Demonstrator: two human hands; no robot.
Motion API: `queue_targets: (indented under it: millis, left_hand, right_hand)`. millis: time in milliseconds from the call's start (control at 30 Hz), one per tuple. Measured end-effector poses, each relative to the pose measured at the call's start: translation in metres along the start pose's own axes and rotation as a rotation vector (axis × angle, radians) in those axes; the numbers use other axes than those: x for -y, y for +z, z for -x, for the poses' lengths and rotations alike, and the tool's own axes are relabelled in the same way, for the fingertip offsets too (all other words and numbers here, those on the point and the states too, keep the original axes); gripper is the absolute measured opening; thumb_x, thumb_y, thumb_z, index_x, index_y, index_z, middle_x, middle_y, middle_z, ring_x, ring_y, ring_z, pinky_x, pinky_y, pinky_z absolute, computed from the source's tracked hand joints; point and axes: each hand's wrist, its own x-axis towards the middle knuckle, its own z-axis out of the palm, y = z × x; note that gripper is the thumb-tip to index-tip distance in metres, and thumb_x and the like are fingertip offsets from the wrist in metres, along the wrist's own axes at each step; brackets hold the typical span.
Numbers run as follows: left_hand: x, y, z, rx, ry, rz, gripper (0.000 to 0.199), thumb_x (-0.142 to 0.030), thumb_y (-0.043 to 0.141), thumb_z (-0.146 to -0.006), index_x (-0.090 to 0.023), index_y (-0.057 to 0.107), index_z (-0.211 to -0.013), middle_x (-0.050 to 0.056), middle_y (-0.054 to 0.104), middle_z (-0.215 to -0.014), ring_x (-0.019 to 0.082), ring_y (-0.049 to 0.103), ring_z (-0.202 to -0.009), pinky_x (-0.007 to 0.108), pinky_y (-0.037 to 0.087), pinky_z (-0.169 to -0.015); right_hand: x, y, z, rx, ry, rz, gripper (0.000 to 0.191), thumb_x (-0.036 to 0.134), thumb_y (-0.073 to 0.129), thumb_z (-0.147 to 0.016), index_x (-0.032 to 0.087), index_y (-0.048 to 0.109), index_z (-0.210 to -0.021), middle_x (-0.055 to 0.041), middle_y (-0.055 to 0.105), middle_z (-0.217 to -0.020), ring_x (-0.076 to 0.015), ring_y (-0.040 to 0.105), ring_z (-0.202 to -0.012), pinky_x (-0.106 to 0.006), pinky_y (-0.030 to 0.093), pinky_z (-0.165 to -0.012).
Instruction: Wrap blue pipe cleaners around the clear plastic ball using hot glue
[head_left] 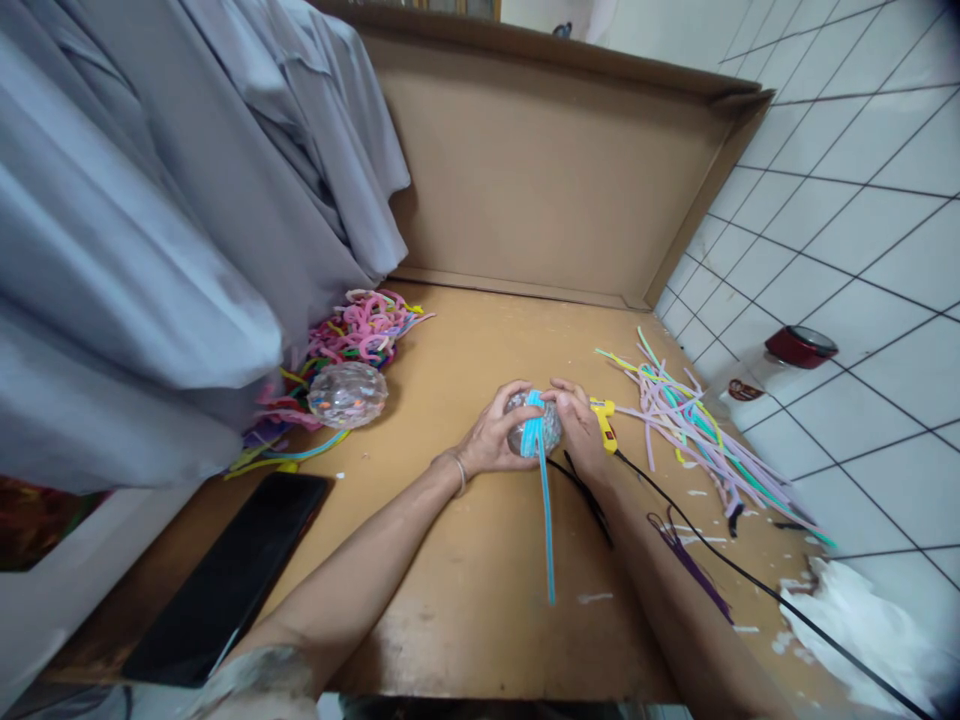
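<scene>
Near the middle of the table, a clear textured ball (551, 430) sits between my two hands. Light blue pipe cleaners (533, 425) lie side by side over its front, and one long end hangs down toward me. My left hand (495, 430) wraps round the ball's left side, thumb across the blue strands. On the other side, my right hand (579, 425) has its fingers bent against the ball and the upper strands. Its fingertips are partly hidden. Just right of that hand lies a yellow glue gun (604, 425) with a black cord.
Pink and multicoloured pipe cleaners (367, 325) are heaped at left beside another clear ball (349, 395). A black phone (232, 575) lies front left. Loose pipe cleaners (694, 430), a red-lidded jar (780, 365) and white tissue (862, 620) are at right. Cardboard (532, 170) stands behind.
</scene>
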Motion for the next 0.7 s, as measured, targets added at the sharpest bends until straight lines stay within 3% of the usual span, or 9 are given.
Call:
queue_targets:
  millis: [400,567,700]
  left_hand:
    - [-0.0048,-0.002,-0.0032,0.006,0.059,-0.048,0.067,-0.036,0.082,-0.063,-0.022,0.052,-0.121,0.016,0.034,-0.138,0.033,0.045,-0.129,0.048,0.049,-0.099]
    - [-0.0049,-0.0014,-0.0031,0.022,0.015,-0.049,0.067,-0.036,0.082,-0.062,-0.023,0.053,-0.12,0.016,0.036,-0.138,0.033,0.046,-0.128,0.05,0.049,-0.099]
    - [-0.0038,-0.0012,-0.0028,0.005,0.012,-0.044,0.066,-0.036,0.082,-0.062,-0.023,0.054,-0.12,0.015,0.036,-0.139,0.033,0.046,-0.129,0.049,0.049,-0.099]
  right_hand:
    - [0.0027,0.0025,-0.0003,0.024,0.027,-0.017,0.046,0.062,0.038,-0.091,0.025,0.066,-0.091,-0.0079,0.061,-0.111,-0.0233,0.052,-0.116,-0.043,0.037,-0.106]
    - [0.0058,0.0022,0.0002,0.028,0.016,-0.031,0.046,0.062,0.038,-0.091,0.025,0.066,-0.088,-0.0079,0.061,-0.109,-0.0236,0.052,-0.116,-0.044,0.036,-0.106]
    - [0.0027,0.003,0.0011,0.021,0.031,0.013,0.051,0.063,0.034,-0.091,0.026,0.069,-0.098,-0.0089,0.059,-0.115,-0.0242,0.049,-0.121,-0.046,0.035,-0.108]
